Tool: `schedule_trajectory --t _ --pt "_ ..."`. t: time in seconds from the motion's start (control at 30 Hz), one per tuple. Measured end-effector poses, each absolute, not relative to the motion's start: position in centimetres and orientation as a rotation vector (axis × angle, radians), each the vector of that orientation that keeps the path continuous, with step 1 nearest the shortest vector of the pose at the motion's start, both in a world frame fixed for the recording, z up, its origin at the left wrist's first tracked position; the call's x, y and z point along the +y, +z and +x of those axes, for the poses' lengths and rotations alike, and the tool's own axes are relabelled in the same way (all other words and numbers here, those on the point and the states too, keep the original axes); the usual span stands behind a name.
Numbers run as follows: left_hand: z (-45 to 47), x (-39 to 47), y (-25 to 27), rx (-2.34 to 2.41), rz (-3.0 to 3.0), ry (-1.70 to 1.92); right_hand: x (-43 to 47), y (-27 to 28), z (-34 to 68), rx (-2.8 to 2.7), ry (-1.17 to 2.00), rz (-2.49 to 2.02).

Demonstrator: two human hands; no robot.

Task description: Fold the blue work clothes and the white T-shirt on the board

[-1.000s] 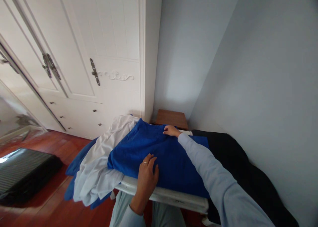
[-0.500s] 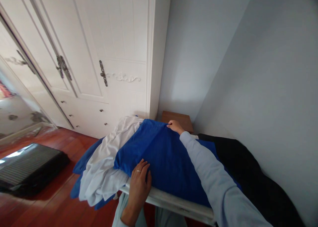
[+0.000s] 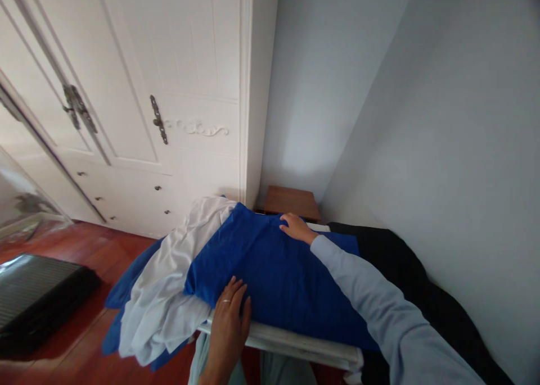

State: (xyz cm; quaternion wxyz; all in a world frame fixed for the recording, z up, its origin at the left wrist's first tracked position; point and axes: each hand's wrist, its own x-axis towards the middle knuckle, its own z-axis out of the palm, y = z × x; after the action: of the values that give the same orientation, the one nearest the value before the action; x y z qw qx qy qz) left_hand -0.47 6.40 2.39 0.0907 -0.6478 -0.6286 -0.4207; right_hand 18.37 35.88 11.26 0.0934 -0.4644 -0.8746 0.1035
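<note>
A piece of blue cloth (image 3: 291, 284) lies spread over a white-edged frame (image 3: 304, 343) in front of me. My left hand (image 3: 230, 317), with a ring on one finger, rests flat on the cloth's near left part, fingers stretched out. Across the cloth, my right hand (image 3: 296, 227) touches its far edge, the fingers slightly bent and apart. White cloth (image 3: 169, 289) hangs in folds off the left end, with more blue cloth (image 3: 135, 278) beneath it.
A white wardrobe (image 3: 202, 53) with metal handles stands ahead. Beside it is a small brown wooden surface (image 3: 293, 200) in the corner. Black material (image 3: 405, 278) lies along the grey wall (image 3: 464, 121). A dark ribbed case (image 3: 42, 300) sits on the red wooden floor (image 3: 105, 250).
My right hand has loosened its pinch on the blue cloth's far edge and lies lower on it. The view has shifted slightly right. My left hand stays on the cloth.
</note>
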Motion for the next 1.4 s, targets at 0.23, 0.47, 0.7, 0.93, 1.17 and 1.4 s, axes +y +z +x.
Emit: schedule_trajectory --t 0.23,0.47,0.7,0.93,1.17,1.4 --pt "-0.9 6.8 0.8 -1.83 -1.98 -1.198 34.3 11.7 31.9 -2.549 0.345 -1.693" --pt "-1.1 6.8 0.5 -1.836 -2.038 -1.212 34.0 11.8 38.9 -2.407 0.395 -1.925" --pt "-2.5 3.8 4.4 -1.949 -1.709 -1.604 34.0 12.2 37.1 -2.418 0.507 -1.837" --pt "-8.2 2.7 5.7 -2.447 -1.153 -1.551 29.5 14.3 34.5 -2.537 0.968 -1.294" --pt "-9.9 4.9 7.3 -2.627 -1.197 -1.632 21.5 15.6 37.9 -2.383 0.997 -1.367" --pt "-10.1 5.0 7.3 -2.773 -1.025 -1.577 11.9 11.5 45.2 -1.504 0.699 -1.747"
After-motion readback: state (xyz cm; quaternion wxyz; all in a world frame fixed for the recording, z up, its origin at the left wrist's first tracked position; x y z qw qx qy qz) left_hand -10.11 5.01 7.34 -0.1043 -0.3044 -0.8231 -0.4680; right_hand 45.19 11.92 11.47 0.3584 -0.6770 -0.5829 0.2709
